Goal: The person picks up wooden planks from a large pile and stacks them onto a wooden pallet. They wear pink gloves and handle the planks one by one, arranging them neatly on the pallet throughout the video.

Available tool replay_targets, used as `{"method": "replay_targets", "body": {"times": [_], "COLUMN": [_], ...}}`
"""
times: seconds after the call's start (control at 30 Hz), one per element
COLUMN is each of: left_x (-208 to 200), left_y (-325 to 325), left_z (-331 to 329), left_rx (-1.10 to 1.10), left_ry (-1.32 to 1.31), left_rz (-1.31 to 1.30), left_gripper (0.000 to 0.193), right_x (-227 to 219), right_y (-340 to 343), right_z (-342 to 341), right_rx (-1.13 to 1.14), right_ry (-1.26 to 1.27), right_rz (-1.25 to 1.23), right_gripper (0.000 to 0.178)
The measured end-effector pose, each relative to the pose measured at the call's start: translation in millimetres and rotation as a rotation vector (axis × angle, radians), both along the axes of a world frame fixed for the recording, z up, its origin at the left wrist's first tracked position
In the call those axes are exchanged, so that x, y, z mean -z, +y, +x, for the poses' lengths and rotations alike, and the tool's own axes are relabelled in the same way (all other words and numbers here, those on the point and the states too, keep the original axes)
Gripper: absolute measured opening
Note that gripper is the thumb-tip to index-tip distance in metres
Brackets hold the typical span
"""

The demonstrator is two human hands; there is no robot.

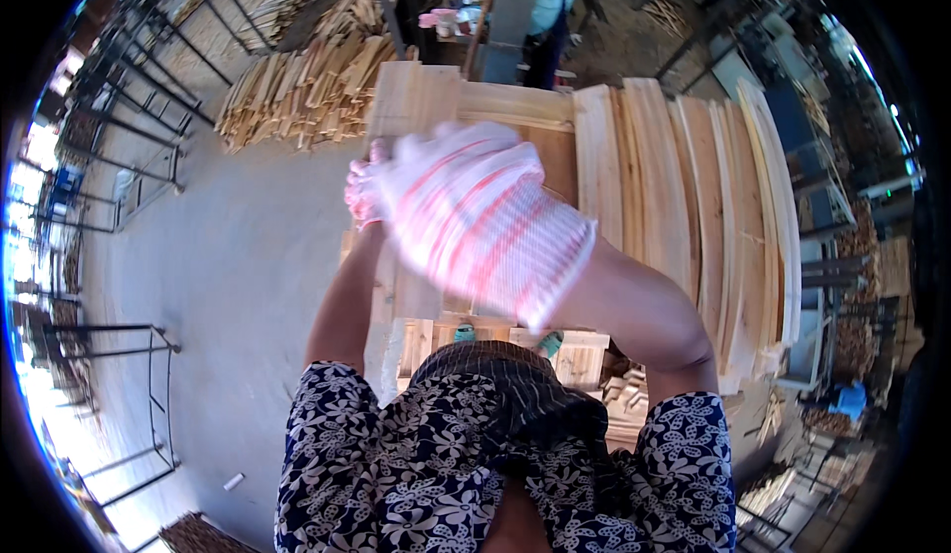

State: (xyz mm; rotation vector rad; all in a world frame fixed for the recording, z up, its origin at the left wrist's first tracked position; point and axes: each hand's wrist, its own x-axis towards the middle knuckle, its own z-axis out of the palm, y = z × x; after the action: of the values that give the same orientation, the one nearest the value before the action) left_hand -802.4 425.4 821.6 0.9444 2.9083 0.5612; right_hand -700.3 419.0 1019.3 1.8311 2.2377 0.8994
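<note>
My right hand [456,192], in a white knitted glove with red stripes, is raised in front of the boards and smeared by motion. Its fingers are too blurred to show whether they grip anything. Beyond it, my left hand [365,187] wears a similar glove and sits by the left edge of a pale wooden board [416,98]. The right glove covers part of the left hand, so its grip is hidden. That board lies lengthwise at the left side of a wooden stack, with a brown panel [555,157] just right of it.
Long planks [644,177] lie side by side to the right. A heap of thin wood strips [297,98] is on the floor at the far left. Metal frames [149,395] stand along the left. Short wood pieces [626,395] lie near my right elbow.
</note>
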Motion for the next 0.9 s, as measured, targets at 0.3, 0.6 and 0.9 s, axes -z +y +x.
{"method": "replay_targets", "body": {"times": [0.3,0.6,0.9], "left_x": [-69,-66,-64], "left_y": [-11,-4,2], "left_z": [21,20,20], "left_rx": [-0.088,-0.117,-0.115], "left_ry": [-0.065,-0.096,-0.112], "left_rz": [-0.17,-0.191,-0.183], "left_gripper": [0.069,0.067,0.07], "right_x": [-52,-63,-155], "right_y": [68,66,-11], "right_z": [89,108,143], "right_rx": [-0.853,-0.914,-1.561], "right_ry": [0.091,0.17,0.571], "right_rz": [-0.728,-0.795,-0.997], "right_gripper": [0.019,0.012,0.01]}}
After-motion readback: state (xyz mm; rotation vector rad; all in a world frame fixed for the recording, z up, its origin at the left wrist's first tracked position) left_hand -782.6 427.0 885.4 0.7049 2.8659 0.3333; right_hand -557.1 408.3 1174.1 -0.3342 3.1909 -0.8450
